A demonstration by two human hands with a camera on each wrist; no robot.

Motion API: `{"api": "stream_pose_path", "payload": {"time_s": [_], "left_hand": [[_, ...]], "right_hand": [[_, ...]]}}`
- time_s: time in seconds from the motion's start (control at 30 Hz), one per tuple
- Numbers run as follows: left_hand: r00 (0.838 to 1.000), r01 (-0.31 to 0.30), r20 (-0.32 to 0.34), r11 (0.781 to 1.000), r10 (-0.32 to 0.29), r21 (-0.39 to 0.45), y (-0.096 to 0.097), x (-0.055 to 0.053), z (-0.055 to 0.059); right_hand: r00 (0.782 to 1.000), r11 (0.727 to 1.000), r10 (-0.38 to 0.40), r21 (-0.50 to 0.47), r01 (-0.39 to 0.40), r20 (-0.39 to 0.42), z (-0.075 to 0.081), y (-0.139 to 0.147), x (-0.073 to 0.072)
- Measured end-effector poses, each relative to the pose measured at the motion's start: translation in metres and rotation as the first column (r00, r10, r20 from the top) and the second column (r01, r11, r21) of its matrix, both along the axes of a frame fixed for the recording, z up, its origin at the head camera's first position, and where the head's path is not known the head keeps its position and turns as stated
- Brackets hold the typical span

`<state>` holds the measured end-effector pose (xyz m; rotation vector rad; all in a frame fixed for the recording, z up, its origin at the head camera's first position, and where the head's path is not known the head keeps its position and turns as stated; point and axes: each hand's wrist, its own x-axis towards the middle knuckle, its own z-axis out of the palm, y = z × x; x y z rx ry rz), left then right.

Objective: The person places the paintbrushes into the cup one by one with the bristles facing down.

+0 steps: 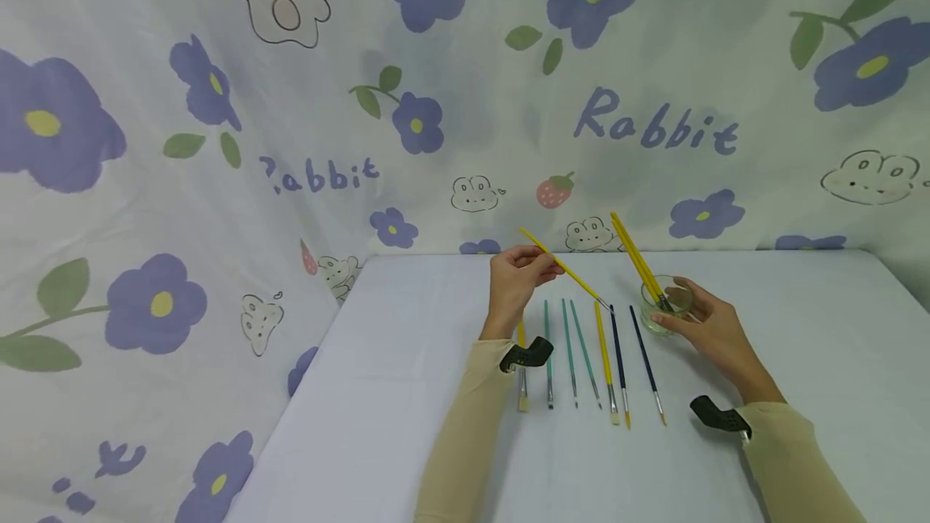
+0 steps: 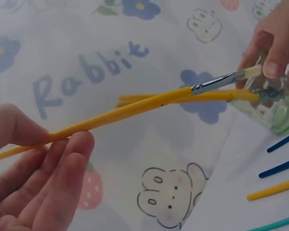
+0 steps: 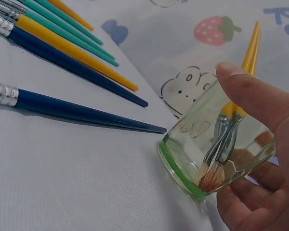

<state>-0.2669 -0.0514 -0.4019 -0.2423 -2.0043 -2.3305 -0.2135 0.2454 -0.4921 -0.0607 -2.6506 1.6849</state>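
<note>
My left hand [image 1: 517,279] pinches a yellow paintbrush [image 2: 130,109] by its handle between thumb and fingers. Its pale bristles point down and to the right, towards the glass. Around a clear glass cup [image 3: 192,139] with a greenish base, my right hand [image 1: 708,328] curls its thumb and fingers. Inside the cup stand yellow paintbrushes [image 1: 635,257], bristles down, handles leaning out to the upper left in the head view. In the right wrist view the cup looks tilted. Whether its base touches the table cannot be told.
On the white table [image 1: 378,394] several paintbrushes lie in a row, bristles towards me: yellow brushes [image 1: 605,349], teal brushes [image 1: 569,353] and dark blue brushes [image 1: 647,366]. A patterned cloth [image 1: 501,119] with flowers and rabbits hangs behind and at the left.
</note>
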Motion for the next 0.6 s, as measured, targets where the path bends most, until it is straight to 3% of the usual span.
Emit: {"api": "stream_pose_path", "payload": {"time_s": [0.3,0.6], "left_hand": [[1.000,-0.015,-0.025,0.997,0.017,0.071,0.022,-0.005,0.001],[0.996,-0.018,-0.082,0.998,0.023,0.057,0.041,-0.006,0.001]], "right_hand": [[1.000,0.999,-0.014,0.035,0.014,-0.002,0.001,-0.001,0.002],[1.000,1.000,0.004,0.009,-0.004,-0.003,0.003,-0.001,0.004]]}}
